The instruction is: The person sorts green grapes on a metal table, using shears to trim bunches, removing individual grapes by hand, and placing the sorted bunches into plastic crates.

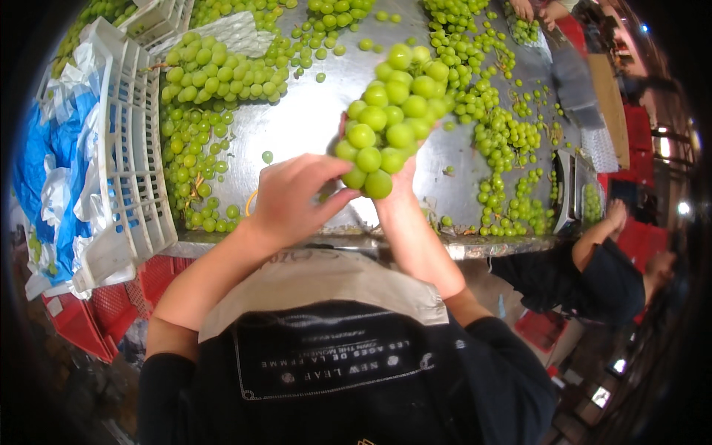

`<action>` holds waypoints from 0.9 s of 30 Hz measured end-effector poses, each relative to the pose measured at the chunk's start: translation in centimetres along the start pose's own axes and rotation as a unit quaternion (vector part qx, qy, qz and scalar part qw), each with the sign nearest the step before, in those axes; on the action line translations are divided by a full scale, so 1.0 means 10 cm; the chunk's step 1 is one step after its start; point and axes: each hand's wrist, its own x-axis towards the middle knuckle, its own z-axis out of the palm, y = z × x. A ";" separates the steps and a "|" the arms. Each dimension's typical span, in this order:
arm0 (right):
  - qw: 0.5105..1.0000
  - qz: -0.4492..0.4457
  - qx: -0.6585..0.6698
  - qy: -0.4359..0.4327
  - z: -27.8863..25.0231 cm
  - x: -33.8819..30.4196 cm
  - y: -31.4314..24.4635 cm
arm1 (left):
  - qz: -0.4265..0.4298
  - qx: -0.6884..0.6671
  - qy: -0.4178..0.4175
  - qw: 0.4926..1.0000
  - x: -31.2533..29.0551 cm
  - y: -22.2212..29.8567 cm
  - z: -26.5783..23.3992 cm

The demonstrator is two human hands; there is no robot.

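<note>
The right hand (403, 180) clasps the grape bunch (393, 122) from beneath; beside it, the left hand (297, 194) has finger and thumb parted. Rough pinching could bruise the fruit.

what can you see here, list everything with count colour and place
held grape bunch: one, green, in right hand
other grapes: many, green, across table
metal table: one, silver, centre
slatted crates: two, white, left
plastic: uncounted, blue and white, nearer slatted crate
crumpled wrap: one, white, upper left
red crates: several, red, lower left and right
co-workers: at least two, one black-clothed, right
shirt: one, black, lower centre
left hand: one, bare, at bunch's lower left
right hand: one, bare, partly hidden behind bunch
</note>
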 end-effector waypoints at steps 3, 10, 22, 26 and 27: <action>0.995 -0.045 0.006 0.085 0.12 -0.01 0.00 | 0.002 0.008 0.011 1.000 -0.01 -0.04 0.01; 0.953 -0.110 -0.266 0.097 0.45 -0.16 -0.05 | -0.103 -0.229 0.023 0.968 0.13 -0.38 -0.03; 0.830 -0.058 -0.554 -0.014 0.69 -0.39 -0.12 | -0.342 -0.769 -0.005 0.540 0.24 -0.63 0.08; 0.630 -0.234 -0.740 -0.030 0.69 -0.42 -0.02 | -0.374 -0.715 0.031 0.590 0.23 -0.63 0.15; 0.559 -0.262 -0.783 -0.071 0.69 -0.44 -0.01 | -0.370 -0.687 0.053 0.623 0.22 -0.63 0.20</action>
